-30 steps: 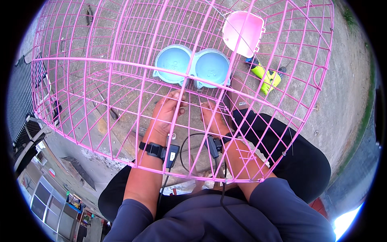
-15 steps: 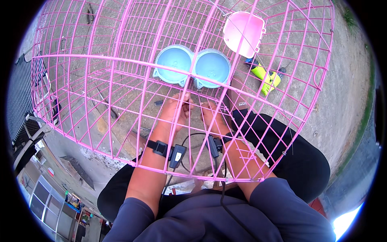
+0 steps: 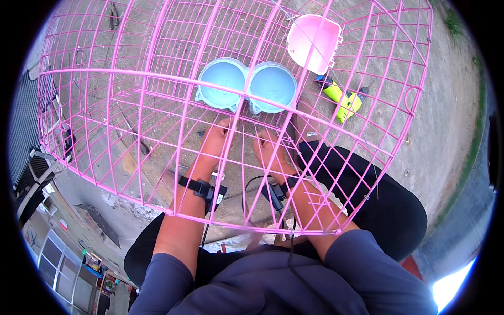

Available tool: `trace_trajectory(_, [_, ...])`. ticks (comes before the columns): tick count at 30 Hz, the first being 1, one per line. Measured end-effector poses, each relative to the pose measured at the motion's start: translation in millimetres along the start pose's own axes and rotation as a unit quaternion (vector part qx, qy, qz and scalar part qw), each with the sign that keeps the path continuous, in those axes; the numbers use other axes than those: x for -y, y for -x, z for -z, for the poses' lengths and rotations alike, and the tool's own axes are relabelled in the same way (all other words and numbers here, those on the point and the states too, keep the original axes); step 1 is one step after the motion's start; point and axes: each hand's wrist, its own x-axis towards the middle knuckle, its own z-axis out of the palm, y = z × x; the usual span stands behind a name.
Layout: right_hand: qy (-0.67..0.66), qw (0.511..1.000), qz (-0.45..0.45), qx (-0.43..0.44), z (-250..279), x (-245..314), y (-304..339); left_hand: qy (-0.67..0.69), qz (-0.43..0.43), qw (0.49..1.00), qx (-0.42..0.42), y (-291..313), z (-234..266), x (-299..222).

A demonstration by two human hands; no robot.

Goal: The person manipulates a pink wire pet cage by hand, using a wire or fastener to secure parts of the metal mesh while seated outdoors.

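Observation:
A pink wire cage point(image 3: 181, 142) fills the space before me, its bars crossing over my forearms and hands. Behind the bars, my left hand point(image 3: 218, 136) has its fingers curled closed, close below a pale blue double pet bowl point(image 3: 223, 89). My right hand point(image 3: 266, 147) is also closed, a short way to its right and near the bars under the bowl's right half. What either hand grips, if anything, is hidden by fingers and wires. A black strap with a small box and cable sits on each wrist.
Beyond the cage's right part lie a pink plastic tub point(image 3: 313, 44) and a yellow-green power tool point(image 3: 344, 102) on the dirt ground. My bent legs in black trousers flank the cage's near edge. Dark woven seating point(image 3: 26, 126) stands at far left.
My left hand has drawn away from the right one, moving slightly left, and its fingers have curled in more. The right hand has moved slightly left. The cage view has shifted a little left.

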Motion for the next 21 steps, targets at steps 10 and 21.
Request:
trace_trajectory(10, [0.001, 0.999, 0.031, 0.017, 7, 11, -3, -0.142, -0.027, 0.988, -0.061, 3, -13, 3])
trace_trajectory(21, [0.029, 0.999, -0.001, 0.04, 0, 10, -6, -0.221, -0.143, 0.958, -0.114, 0, -23, 14])
